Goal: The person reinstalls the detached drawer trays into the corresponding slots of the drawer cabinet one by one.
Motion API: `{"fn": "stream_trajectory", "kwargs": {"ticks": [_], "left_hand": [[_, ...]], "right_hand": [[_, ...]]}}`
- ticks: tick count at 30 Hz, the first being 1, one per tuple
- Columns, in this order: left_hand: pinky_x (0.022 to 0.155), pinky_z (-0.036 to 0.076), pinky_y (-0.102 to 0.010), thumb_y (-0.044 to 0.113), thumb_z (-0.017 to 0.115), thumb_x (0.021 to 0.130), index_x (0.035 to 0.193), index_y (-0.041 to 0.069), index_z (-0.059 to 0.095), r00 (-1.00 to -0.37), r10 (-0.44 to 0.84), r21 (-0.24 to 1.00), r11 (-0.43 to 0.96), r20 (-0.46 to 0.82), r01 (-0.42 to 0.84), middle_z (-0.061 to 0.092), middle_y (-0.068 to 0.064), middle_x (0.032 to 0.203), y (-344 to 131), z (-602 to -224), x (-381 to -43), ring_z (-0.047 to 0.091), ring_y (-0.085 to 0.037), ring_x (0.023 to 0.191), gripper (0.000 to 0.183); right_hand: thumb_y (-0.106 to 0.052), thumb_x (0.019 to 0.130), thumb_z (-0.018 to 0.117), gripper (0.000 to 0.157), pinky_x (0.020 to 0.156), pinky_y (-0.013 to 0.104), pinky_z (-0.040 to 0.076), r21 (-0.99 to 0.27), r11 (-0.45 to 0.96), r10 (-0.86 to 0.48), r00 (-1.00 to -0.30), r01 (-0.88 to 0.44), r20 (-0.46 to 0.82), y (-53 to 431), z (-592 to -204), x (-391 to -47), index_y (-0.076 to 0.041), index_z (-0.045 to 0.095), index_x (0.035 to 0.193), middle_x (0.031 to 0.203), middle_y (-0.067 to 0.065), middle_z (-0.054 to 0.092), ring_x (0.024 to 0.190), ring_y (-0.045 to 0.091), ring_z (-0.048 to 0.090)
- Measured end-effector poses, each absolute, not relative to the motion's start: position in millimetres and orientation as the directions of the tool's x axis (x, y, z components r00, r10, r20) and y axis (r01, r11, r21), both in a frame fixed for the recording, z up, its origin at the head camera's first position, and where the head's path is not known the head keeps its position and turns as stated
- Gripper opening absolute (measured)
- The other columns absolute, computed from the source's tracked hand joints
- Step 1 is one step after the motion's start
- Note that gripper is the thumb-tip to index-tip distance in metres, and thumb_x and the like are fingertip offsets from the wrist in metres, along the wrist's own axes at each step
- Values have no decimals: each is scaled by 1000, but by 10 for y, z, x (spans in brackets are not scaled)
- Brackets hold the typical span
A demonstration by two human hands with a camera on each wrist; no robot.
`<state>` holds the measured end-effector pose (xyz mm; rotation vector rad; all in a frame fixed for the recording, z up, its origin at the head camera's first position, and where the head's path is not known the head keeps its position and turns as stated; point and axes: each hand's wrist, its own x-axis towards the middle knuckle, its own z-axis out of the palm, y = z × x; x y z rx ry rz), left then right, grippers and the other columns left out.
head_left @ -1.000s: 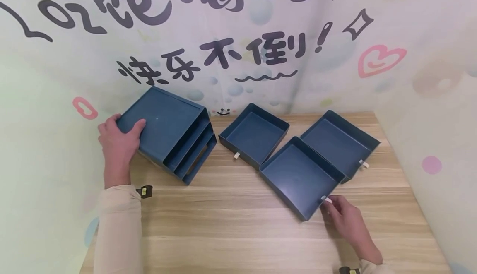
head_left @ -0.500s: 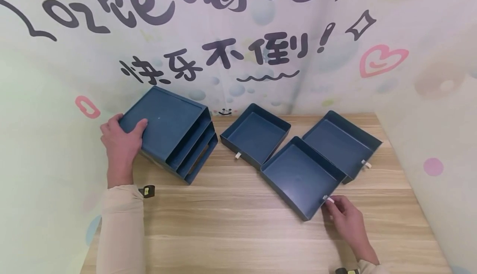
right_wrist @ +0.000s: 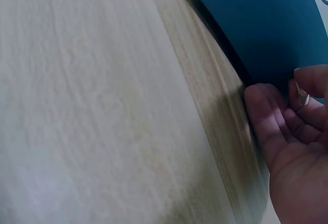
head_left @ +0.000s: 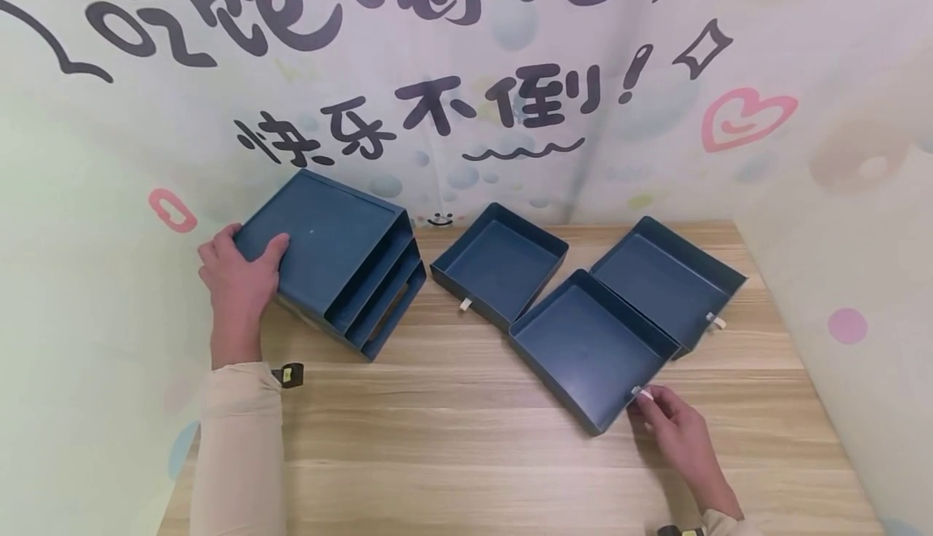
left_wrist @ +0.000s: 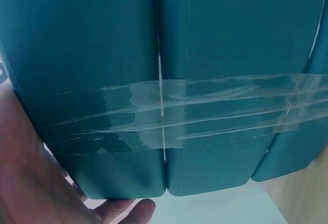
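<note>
A blue drawer cabinet (head_left: 313, 236) with open slots in front stands at the left of the table. My left hand (head_left: 244, 277) grips its back left edge, thumb on the top panel and fingers over the side. Clear tape (left_wrist: 159, 111) runs across the cabinet's side in the left wrist view. At the right, my right hand (head_left: 678, 431) pinches the white pull tab (head_left: 642, 392) of the nearest blue drawer (head_left: 590, 350). In the right wrist view, thumb and forefinger meet at the tab (right_wrist: 302, 96), the other fingers close beside the drawer front (right_wrist: 261, 24).
Behind lie a smaller blue drawer (head_left: 503, 257) and another large drawer (head_left: 666, 277), both with white tabs. The nearest drawer's edge overlaps the large one. A printed wall (head_left: 437, 188) closes off the back of the wooden table (head_left: 452, 455).
The nearest drawer has shifted very slightly toward me, with the right hand still on its tab. The left hand stays on the cabinet; the head view has moved a little.
</note>
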<state>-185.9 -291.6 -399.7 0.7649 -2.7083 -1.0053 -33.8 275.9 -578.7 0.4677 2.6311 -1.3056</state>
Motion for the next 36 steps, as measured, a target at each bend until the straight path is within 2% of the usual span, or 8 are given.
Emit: {"fn": "stream_trajectory", "kwargs": {"ticks": [10, 19, 23, 29, 36], "left_hand": [[108, 29, -57, 70, 44, 85, 153, 17, 11, -863, -503, 639, 651, -41, -410, 14, -18, 151, -2940, -4007, -1865, 18, -41, 136, 92], [109, 29, -57, 70, 43, 85, 153, 17, 10, -865, -499, 640, 650, -49, -410, 12, -18, 151, -2944, -4010, -1874, 17, -41, 137, 92], [109, 29, -57, 69, 43, 86, 153, 17, 10, -865, -499, 641, 650, -45, -408, 12, -18, 151, -2945, -4009, -1873, 16, -41, 137, 92], [109, 29, -56, 69, 43, 86, 153, 17, 9, -865, -499, 640, 651, -45, -408, 12, -18, 151, -2951, -4014, -1873, 17, -41, 137, 91], [108, 28, -56, 70, 43, 86, 153, 18, 9, -866, -499, 644, 648, -44, -406, 12, -18, 151, -2948, -4019, -1863, 17, -41, 136, 92]], "right_hand": [[-48, 98, 43, 43, 78, 15, 51, -800, 505, 159, -946, 325, -284, 2779, -5727, -304, -10, 61, 109, 107, 8, 72, 88, 0, 68], [-41, 99, 45, 35, 79, 10, 46, -817, 529, 131, -973, 230, -189, 2784, -5645, -302, -12, 62, 107, 98, -4, 73, 86, 0, 67], [-37, 100, 45, 32, 80, 8, 45, -820, 537, 110, -980, 199, -166, 2786, -5580, -308, -12, 62, 109, 99, -4, 72, 88, 0, 67], [-35, 101, 45, 31, 80, 10, 45, -826, 535, 89, -984, 179, -156, 2746, -5470, -321, -11, 61, 112, 96, -9, 72, 88, 0, 66], [-29, 100, 48, 26, 77, 14, 47, -841, 526, 69, -992, 124, -103, 2625, -5431, -397, -9, 63, 106, 89, -10, 70, 84, 3, 65]]}}
